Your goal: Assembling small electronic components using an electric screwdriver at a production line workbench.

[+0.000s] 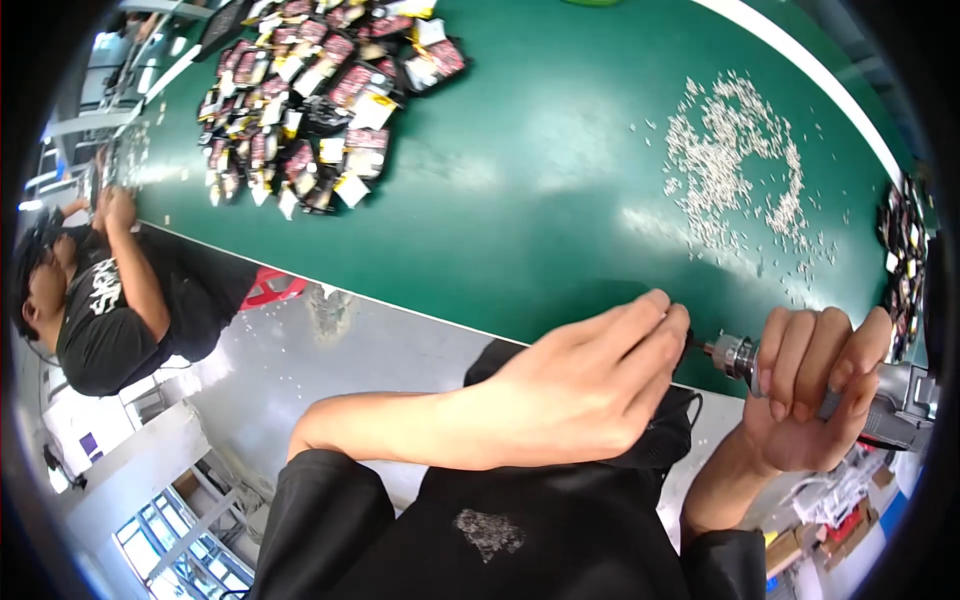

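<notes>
At the table's near edge, my right hand [818, 385] wraps round a grey power screwdriver [898, 418]. Its silver collar [735, 355] and thin bit point left, toward my other hand. My left hand [590, 385] is closed, thumb and fingers pressed together just left of the bit's tip. A small dark bit of something shows at those fingertips, but the fingers hide what it is. Beyond both hands, many small pale pin-like pieces [725, 150] lie scattered over the green tabletop [520, 180].
A heap of black packets with red and yellow labels [300, 110] covers the table's far left. More dark packets [902, 260] lie along the right side. A person in black [130, 290] works at the table on the left, near a red stool [272, 287]. Boxes [840, 535] stand at lower right.
</notes>
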A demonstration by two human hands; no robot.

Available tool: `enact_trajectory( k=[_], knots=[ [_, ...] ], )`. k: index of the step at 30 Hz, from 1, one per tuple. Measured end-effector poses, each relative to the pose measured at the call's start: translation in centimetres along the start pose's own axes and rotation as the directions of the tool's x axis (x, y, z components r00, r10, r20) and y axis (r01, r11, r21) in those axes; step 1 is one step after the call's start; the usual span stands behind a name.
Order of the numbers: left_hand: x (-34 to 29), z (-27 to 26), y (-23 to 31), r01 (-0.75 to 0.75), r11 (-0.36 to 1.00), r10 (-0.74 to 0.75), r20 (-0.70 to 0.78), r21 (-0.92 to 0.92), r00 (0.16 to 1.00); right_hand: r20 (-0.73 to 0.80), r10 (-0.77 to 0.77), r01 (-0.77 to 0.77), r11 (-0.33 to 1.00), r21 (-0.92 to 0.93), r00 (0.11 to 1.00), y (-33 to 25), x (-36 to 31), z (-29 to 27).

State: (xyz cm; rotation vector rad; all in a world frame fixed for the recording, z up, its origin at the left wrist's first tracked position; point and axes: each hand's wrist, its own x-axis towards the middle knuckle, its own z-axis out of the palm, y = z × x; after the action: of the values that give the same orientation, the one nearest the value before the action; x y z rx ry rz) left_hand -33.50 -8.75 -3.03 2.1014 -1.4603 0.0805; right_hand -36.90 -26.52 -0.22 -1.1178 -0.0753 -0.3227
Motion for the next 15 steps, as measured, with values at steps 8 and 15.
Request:
enact_trajectory(
  k=[8, 15],
  knots=[
    [-0.4, 0.0, 0.8, 0.005, 0.997, -0.002, -0.044, 0.081, 0.999, 0.132, -0.018, 0.008, 0.997, 0.075, 0.991, 0.4, 0.9, -0.6],
    [-1.2, -0.2, 0.2, 0.001, 0.994, 0.012, -0.115, 0.112, 0.993, 0.282, -0.108, 0.046, 0.975, 0.218, 0.953, 0.4, 1.4, -1.3]
  ],
)
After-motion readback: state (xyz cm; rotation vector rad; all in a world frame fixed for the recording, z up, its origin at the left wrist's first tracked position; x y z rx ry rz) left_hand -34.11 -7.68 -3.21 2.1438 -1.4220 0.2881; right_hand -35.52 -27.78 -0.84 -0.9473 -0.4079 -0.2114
